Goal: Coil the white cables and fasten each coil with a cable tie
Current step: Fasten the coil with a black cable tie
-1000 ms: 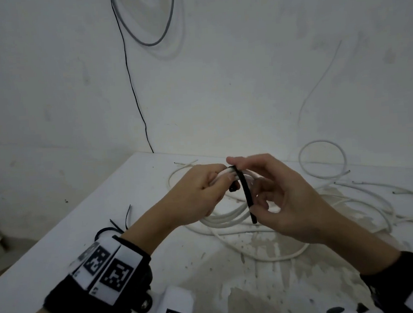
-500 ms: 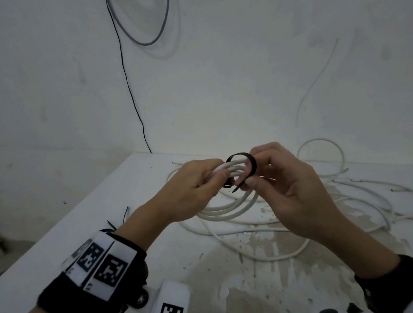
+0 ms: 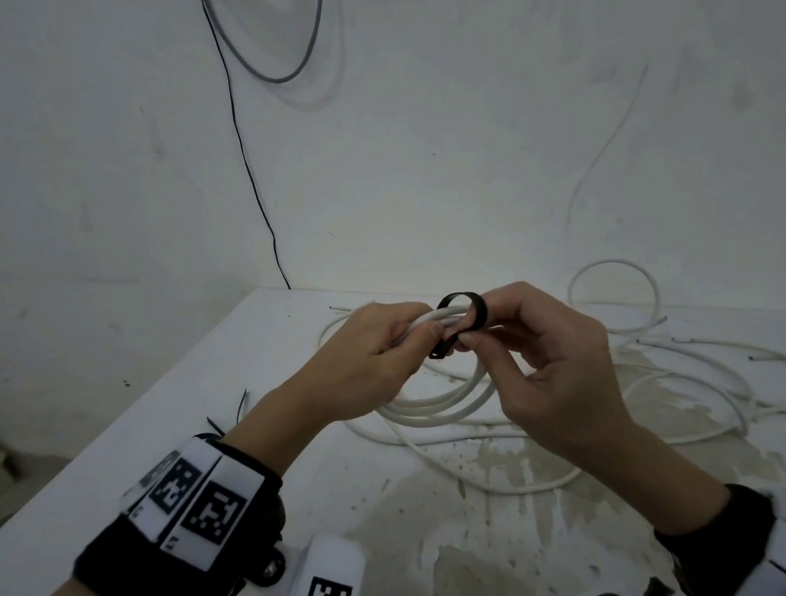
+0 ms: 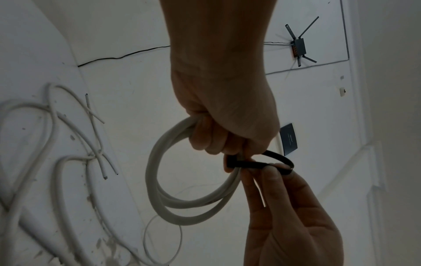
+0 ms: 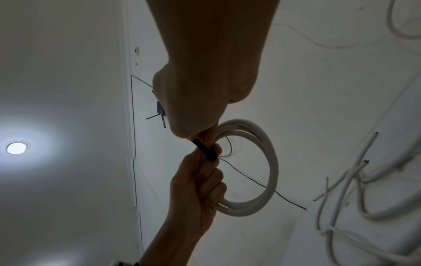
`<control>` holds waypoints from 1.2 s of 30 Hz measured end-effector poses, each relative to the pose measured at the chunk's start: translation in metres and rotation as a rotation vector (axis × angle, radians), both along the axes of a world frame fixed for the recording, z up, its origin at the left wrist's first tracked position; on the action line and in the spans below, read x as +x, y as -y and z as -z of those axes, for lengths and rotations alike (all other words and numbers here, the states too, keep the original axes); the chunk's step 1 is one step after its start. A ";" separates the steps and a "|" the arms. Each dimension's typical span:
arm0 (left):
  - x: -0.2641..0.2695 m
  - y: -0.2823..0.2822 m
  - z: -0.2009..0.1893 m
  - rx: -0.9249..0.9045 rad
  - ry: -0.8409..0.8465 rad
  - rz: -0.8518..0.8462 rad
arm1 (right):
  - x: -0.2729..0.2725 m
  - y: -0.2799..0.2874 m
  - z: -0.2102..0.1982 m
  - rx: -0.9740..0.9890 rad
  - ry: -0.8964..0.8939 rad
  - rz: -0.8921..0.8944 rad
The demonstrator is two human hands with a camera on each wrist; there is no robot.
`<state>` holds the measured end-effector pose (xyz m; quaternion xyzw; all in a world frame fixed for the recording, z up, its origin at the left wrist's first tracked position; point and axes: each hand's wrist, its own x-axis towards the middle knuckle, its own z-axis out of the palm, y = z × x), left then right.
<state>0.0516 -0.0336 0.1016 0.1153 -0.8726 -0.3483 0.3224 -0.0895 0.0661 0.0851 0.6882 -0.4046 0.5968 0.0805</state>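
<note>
The person's left hand (image 3: 377, 360) is closed round the top of a small coil of thick white round cable (image 4: 182, 212), holding it up in the air above the white, paint-stained bench (image 3: 112, 461), roughly over its middle. Several turns of the coil hang down below the fist, clear of the surface. A black plastic cable tie (image 3: 465, 313) arches in a loose loop over the bunched strands just beside the left fingers. The right hand (image 3: 556, 369) pinches that tie between thumb and fingertips (image 4: 271, 172), right against the coil; the other fingers of this hand are loosely bent. From the left wrist view the strap's flat tail lies across under the strands and meets its square head next to the left fingertips. The loop stands slack, with a gap between the strap and the cable.

More loose white cables (image 3: 660, 371) sprawl over the bench behind and to the right of the hands, towards the far and right edges, with cut ends showing. One stands up in a ring (image 3: 612, 297) near the far edge. A thin black wire (image 3: 249, 168) runs down the white wall (image 3: 464, 151) to the far left corner of the bench, and a grey cable loop (image 3: 277, 48) hangs on the wall above it. A couple of thin black ties (image 3: 240, 406) lie near the left edge, behind the left wrist.
</note>
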 end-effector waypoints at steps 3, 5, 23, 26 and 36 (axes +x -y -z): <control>-0.001 -0.001 -0.001 0.009 0.001 0.006 | 0.001 0.000 0.002 -0.067 -0.053 0.054; -0.002 -0.001 -0.002 0.009 0.001 0.004 | 0.002 0.000 0.004 -0.099 -0.054 0.072; -0.006 -0.008 -0.006 0.108 0.020 -0.047 | 0.001 0.002 0.011 -0.173 -0.205 0.208; -0.008 -0.008 -0.006 0.226 0.011 -0.044 | -0.003 0.003 0.011 -0.189 -0.258 0.267; -0.007 -0.005 0.000 0.404 0.020 -0.034 | -0.002 -0.002 -0.011 0.258 -0.002 0.044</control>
